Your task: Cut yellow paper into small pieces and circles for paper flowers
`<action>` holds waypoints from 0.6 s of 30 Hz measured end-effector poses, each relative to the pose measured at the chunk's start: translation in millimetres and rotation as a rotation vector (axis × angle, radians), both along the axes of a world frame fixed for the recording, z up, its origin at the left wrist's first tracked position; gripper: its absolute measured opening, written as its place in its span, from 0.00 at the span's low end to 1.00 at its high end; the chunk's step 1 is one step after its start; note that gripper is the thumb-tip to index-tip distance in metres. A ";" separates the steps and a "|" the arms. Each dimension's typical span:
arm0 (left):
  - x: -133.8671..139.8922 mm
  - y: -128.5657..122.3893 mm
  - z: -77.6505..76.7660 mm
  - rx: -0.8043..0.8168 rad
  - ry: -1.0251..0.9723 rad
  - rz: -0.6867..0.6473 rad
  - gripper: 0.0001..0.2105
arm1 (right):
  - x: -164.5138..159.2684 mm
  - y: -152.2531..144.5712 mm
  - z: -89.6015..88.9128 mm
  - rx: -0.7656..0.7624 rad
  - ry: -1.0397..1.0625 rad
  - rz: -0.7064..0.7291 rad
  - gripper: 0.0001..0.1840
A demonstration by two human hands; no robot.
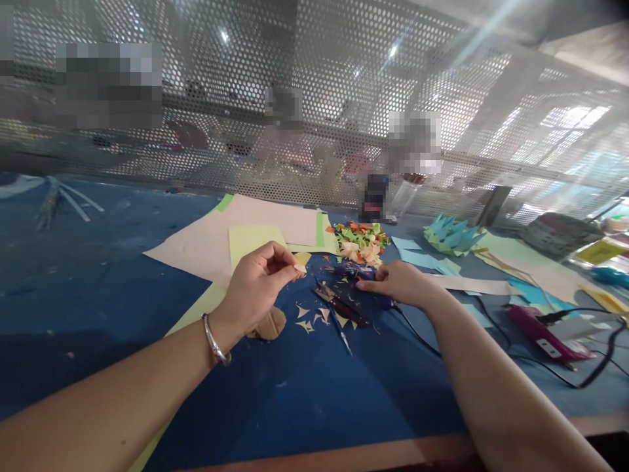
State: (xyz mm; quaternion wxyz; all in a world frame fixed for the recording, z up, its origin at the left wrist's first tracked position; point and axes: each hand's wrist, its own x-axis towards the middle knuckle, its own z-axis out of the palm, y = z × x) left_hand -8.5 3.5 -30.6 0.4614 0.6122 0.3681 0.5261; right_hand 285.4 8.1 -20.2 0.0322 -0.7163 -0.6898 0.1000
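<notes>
My left hand (pixel 263 278) is closed in a pinch on a small pale yellow paper piece (pixel 301 265). Under its wrist lies a brown, rounded piece (pixel 270 324), partly hidden. My right hand (pixel 398 283) is closed over a blue corded glue gun (pixel 361 271), which lies low at the table with its tip to the left; the palm hides part of its body. Between the hands are scissors (pixel 346 308) with dark handles, and a slim blue pen-like tool (pixel 340 331) crosses beside them. Small paper offcuts (pixel 307 324) are scattered around.
Behind the hands are pale paper sheets (pixel 196 239) and a heap of orange, green and peach paper pieces (pixel 361 239). A blue folded-paper piece (pixel 452 233) stands back right. At right, a purple power strip (pixel 548 334) has trailing cords. A perforated metal screen (pixel 314 52) rises behind the table.
</notes>
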 end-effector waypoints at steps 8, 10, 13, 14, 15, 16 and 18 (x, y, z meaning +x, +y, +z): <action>0.3 -0.6 2.4 0.042 0.050 0.011 0.06 | -4.0 1.5 -8.8 0.071 0.012 -0.015 0.24; 0.2 -1.3 4.1 0.072 0.093 0.022 0.06 | -7.0 0.8 -8.3 0.100 0.038 -0.038 0.20; 0.0 -0.8 4.9 0.106 0.154 0.036 0.05 | -10.9 1.3 -7.4 0.163 0.072 -0.078 0.19; -0.2 -0.1 4.6 0.113 0.169 0.040 0.05 | -12.1 1.4 -6.7 0.190 0.081 -0.088 0.19; -0.3 0.8 4.1 0.117 0.177 0.045 0.05 | -13.2 1.3 -5.6 0.219 0.088 -0.096 0.19; -0.6 1.7 3.4 0.119 0.179 0.049 0.05 | -14.4 0.7 -4.1 0.247 0.095 -0.102 0.20; -1.4 3.5 1.9 0.113 0.168 0.053 0.05 | -17.3 -2.3 0.3 0.299 0.110 -0.110 0.21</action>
